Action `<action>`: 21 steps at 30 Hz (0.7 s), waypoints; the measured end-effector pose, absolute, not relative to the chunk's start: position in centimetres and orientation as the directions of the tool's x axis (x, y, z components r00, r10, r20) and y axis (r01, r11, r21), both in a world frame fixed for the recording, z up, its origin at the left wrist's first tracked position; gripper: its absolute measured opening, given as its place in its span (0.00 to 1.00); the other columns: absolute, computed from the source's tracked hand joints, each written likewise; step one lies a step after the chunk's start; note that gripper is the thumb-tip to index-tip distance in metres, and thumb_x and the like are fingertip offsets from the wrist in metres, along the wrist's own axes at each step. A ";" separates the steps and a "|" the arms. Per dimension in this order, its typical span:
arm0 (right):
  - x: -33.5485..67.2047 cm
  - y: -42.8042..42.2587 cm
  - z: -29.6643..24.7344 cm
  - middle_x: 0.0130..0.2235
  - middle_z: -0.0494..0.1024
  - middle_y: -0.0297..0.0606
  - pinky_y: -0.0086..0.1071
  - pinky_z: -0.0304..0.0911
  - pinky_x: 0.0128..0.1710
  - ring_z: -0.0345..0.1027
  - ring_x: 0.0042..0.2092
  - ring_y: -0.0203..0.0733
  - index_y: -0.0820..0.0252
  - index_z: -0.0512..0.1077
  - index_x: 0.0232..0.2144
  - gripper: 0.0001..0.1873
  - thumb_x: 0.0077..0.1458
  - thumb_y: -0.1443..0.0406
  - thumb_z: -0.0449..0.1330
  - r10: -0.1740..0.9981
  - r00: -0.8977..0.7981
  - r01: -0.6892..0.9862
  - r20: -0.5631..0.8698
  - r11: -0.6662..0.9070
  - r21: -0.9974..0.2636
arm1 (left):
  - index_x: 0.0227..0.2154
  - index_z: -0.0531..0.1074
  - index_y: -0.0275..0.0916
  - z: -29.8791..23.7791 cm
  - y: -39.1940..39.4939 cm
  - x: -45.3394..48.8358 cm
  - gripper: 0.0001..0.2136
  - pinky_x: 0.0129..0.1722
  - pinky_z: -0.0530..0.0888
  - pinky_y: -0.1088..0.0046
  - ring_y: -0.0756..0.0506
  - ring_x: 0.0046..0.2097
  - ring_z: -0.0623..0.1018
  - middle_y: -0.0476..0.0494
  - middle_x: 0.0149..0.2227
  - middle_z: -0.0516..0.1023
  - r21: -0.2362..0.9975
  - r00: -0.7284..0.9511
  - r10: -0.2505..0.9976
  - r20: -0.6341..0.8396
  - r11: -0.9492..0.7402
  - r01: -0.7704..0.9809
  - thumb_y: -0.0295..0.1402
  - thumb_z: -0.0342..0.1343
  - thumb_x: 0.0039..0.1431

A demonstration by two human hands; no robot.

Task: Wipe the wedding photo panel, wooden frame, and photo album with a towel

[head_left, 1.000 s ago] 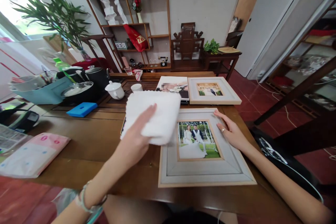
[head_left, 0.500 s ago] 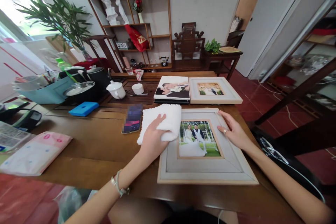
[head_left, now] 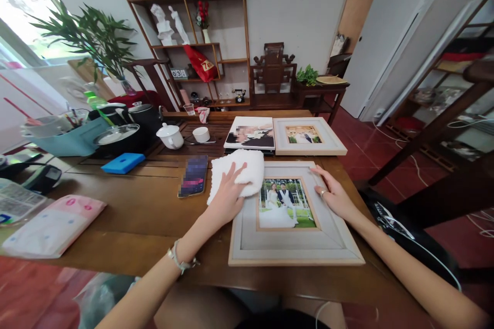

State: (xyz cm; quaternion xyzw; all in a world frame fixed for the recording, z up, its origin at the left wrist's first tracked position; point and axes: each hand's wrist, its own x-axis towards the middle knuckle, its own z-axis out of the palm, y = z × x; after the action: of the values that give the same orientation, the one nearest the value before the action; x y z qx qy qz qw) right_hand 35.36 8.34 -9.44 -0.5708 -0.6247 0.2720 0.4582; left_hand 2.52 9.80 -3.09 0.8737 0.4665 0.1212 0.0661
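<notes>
A light grey picture frame (head_left: 287,240) with a pale wooden edge lies flat on the table, holding a photo (head_left: 287,203) of two people outdoors. My left hand (head_left: 227,198) presses a folded white cloth (head_left: 252,164) against the frame's upper left corner. Its fingers reach over the cloth, and part of the cloth hangs past the frame onto the table. At the upper right side, my right hand (head_left: 335,196) grips the frame's edge, thumb on the top face. The fingertips under that edge are partly hidden.
Behind the frame lie a photo album (head_left: 249,133) and a second framed picture (head_left: 335,145). Left of the cloth is a phone (head_left: 193,176), with a blue box (head_left: 122,163) farther off. A white teapot (head_left: 170,136) and cup (head_left: 201,134) stand on the tea tray.
My left hand and the cloth have slid slightly away from me along the frame's left side, its fingers more spread. My right hand keeps its hold. The camera view has tilted up a little.
</notes>
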 end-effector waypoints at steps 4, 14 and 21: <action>35.1 8.6 -9.6 0.67 0.61 0.42 0.49 0.41 0.68 0.48 0.69 0.47 0.55 0.70 0.52 0.25 0.50 0.69 0.55 0.959 0.093 0.459 0.266 0.195 -0.867 | 0.48 0.74 0.39 -3.4 4.0 1.1 0.29 0.64 0.57 0.41 0.32 0.70 0.43 0.40 0.69 0.52 0.245 0.610 0.764 0.211 -0.645 0.724 0.14 0.46 0.42; 35.8 8.9 -9.4 0.66 0.62 0.42 0.48 0.46 0.67 0.52 0.68 0.47 0.54 0.70 0.51 0.26 0.47 0.68 0.58 0.960 0.052 0.394 0.277 0.235 -0.889 | 0.49 0.76 0.39 -2.4 5.8 3.6 0.25 0.63 0.53 0.36 0.25 0.69 0.47 0.35 0.68 0.53 0.142 0.584 0.803 0.118 -0.596 0.790 0.18 0.52 0.46; 35.7 8.5 -8.8 0.65 0.63 0.46 0.50 0.47 0.66 0.54 0.67 0.50 0.56 0.73 0.46 0.21 0.47 0.68 0.58 0.958 0.101 0.464 0.268 0.193 -0.865 | 0.53 0.73 0.38 -2.6 9.9 5.0 0.27 0.65 0.51 0.41 0.29 0.70 0.46 0.34 0.69 0.50 0.136 0.619 0.773 0.140 -0.634 0.762 0.16 0.50 0.49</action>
State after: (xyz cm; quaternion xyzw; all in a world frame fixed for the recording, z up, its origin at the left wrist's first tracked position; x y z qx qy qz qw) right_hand 35.70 8.47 -8.84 -0.5774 -0.6158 0.2651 0.4659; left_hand 4.99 9.91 -2.56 0.8991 0.4268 0.0926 0.0314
